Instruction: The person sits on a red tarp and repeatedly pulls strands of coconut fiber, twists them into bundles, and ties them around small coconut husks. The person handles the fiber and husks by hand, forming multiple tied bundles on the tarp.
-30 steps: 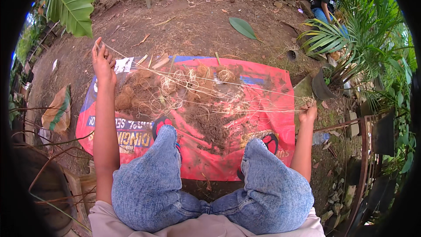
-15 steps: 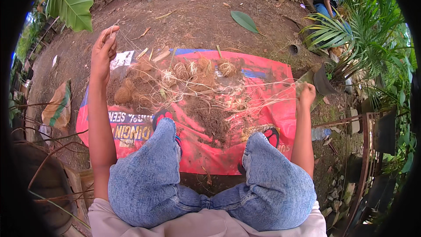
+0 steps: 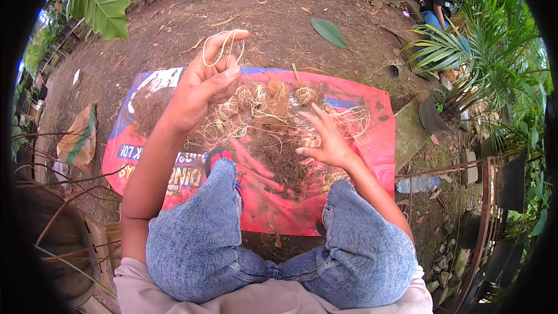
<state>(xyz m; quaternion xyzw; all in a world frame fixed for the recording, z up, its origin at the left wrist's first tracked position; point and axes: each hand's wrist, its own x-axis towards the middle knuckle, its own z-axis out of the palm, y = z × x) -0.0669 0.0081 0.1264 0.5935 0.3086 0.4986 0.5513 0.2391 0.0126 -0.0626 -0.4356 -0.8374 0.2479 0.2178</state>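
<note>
Raised over the far left of the red plastic sheet (image 3: 369,166), my left hand (image 3: 203,90) has pale string looped around its index finger, with the other fingers curled. My right hand (image 3: 331,142) hovers over the right half of the sheet, fingers spread, beside a loose tangle of string (image 3: 356,123); it grips nothing. More loose string (image 3: 224,138) lies below my left hand. Several round bundles wrapped in string, one of them a brown fibrous ball (image 3: 305,94), sit along the sheet's far side. Dark crumbly soil (image 3: 285,168) is heaped mid-sheet, between my knees and the bundles.
A big green leaf (image 3: 329,34) lies on the bare earth beyond the sheet. To the right are a clear plastic bottle (image 3: 418,184), a dark pot (image 3: 431,115) and palm fronds. Another person (image 3: 435,13) is at the far right. A woven sack (image 3: 81,139) lies left.
My left hand has come inward to the right, string now looped on its finger. My right hand has let go of the string it held stretched at the right edge and moved inward, opening.
</note>
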